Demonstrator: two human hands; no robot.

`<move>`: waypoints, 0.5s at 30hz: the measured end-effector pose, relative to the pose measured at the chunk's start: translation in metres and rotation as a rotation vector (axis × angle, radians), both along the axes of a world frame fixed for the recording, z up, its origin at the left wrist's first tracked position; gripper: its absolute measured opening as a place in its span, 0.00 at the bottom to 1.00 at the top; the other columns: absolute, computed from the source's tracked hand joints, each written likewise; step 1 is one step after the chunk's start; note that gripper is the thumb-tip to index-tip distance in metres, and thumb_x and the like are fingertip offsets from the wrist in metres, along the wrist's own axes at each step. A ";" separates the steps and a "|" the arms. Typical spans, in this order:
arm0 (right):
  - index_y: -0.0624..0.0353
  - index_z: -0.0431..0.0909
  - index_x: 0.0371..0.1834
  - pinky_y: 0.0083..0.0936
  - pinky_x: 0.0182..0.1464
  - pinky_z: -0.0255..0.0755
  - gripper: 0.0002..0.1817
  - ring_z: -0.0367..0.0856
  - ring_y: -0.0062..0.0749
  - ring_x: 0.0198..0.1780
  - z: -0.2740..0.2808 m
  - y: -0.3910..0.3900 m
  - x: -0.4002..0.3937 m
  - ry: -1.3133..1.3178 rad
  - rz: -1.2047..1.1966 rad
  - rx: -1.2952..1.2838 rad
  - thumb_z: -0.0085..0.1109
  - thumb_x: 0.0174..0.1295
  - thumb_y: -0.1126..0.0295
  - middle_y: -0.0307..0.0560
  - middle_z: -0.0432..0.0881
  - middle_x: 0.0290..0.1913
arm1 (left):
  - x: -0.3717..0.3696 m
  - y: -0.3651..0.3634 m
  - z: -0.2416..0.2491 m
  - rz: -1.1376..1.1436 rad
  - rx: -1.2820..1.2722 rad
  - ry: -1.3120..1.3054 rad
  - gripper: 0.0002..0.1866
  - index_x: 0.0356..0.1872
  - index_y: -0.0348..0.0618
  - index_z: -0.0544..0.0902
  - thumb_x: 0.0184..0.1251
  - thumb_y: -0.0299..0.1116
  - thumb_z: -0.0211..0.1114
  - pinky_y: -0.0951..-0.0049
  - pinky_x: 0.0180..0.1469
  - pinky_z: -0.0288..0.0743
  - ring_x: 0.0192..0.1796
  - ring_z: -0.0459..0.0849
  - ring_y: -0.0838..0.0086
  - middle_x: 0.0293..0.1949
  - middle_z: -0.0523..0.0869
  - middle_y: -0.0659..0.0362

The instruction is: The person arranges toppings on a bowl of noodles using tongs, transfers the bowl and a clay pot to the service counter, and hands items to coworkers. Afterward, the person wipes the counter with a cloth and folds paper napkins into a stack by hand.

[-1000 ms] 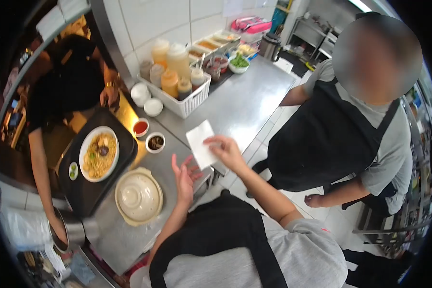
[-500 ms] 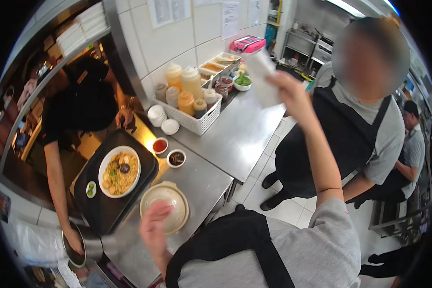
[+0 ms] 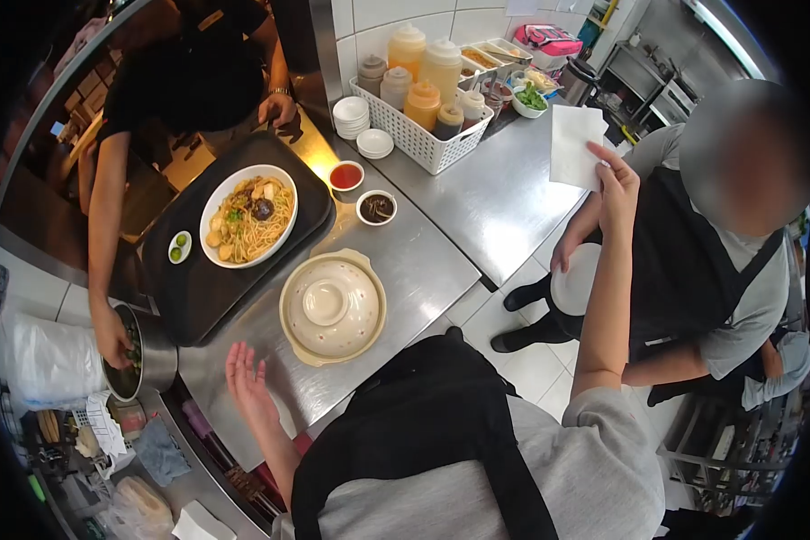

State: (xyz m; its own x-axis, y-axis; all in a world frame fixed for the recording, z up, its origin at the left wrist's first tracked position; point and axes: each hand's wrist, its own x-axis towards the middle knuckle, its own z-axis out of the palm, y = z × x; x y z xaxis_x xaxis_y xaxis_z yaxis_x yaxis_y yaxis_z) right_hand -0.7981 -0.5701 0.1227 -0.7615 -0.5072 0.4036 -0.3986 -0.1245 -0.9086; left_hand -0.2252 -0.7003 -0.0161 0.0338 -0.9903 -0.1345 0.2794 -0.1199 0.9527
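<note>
My right hand [image 3: 617, 184] is raised on the right and pinches a folded white paper [image 3: 574, 148] by its edge, above the gap between the counter and a co-worker. Held low over the counter's left part, my left hand [image 3: 252, 382] has its fingers spread and nothing in them. A lidded cream clay pot [image 3: 337, 310] sits just beyond it, not touched. Past the pot, a black tray [image 3: 189, 292] bears a white bowl of noodles [image 3: 252, 216] and a small dish of cut limes [image 3: 180, 247].
Red sauce [image 3: 345, 175] and dark sauce [image 3: 376, 209] dishes stand beside the tray. A basket [image 3: 436, 148] of squeeze bottles is behind. Across the counter, a person's hand [image 3: 112, 342] reaches into a metal pot [image 3: 157, 351]. The right-hand co-worker holds a white plate [image 3: 576, 279].
My left hand has drawn back left, away from over the clay pot. The paper in my right hand has moved right. A plate now shows in the co-worker's hand.
</note>
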 end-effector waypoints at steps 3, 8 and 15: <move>0.66 0.80 0.47 0.08 0.29 0.64 0.19 0.72 0.12 0.25 -0.005 -0.003 0.019 -0.038 0.115 0.063 0.46 0.52 0.83 0.40 0.82 0.33 | -0.011 -0.003 -0.009 -0.082 0.032 -0.023 0.24 0.64 0.41 0.64 0.70 0.38 0.53 0.68 0.59 0.64 0.60 0.71 0.69 0.62 0.69 0.54; 0.65 0.81 0.46 0.12 0.21 0.50 0.18 0.59 0.09 0.19 -0.015 -0.036 0.047 0.009 0.168 0.183 0.49 0.51 0.84 0.27 0.70 0.20 | -0.033 -0.004 -0.018 -0.270 0.060 -0.142 0.27 0.67 0.39 0.60 0.70 0.35 0.54 0.69 0.57 0.69 0.58 0.74 0.68 0.59 0.71 0.49; 0.64 0.81 0.46 0.10 0.19 0.59 0.16 0.68 0.10 0.22 0.013 -0.036 0.063 -0.080 0.214 0.072 0.47 0.56 0.81 0.28 0.72 0.21 | -0.040 -0.013 -0.013 -0.382 0.145 -0.163 0.24 0.65 0.40 0.62 0.72 0.38 0.49 0.75 0.39 0.79 0.42 0.83 0.72 0.47 0.80 0.52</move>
State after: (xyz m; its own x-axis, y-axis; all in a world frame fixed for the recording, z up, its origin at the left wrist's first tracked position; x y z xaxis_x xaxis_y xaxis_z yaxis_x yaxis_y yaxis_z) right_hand -0.7350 -0.6065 0.1360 -0.6620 -0.6854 0.3033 -0.2965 -0.1322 -0.9458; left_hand -0.2650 -0.7131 -0.0293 -0.2992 -0.9071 -0.2962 0.0363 -0.3210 0.9464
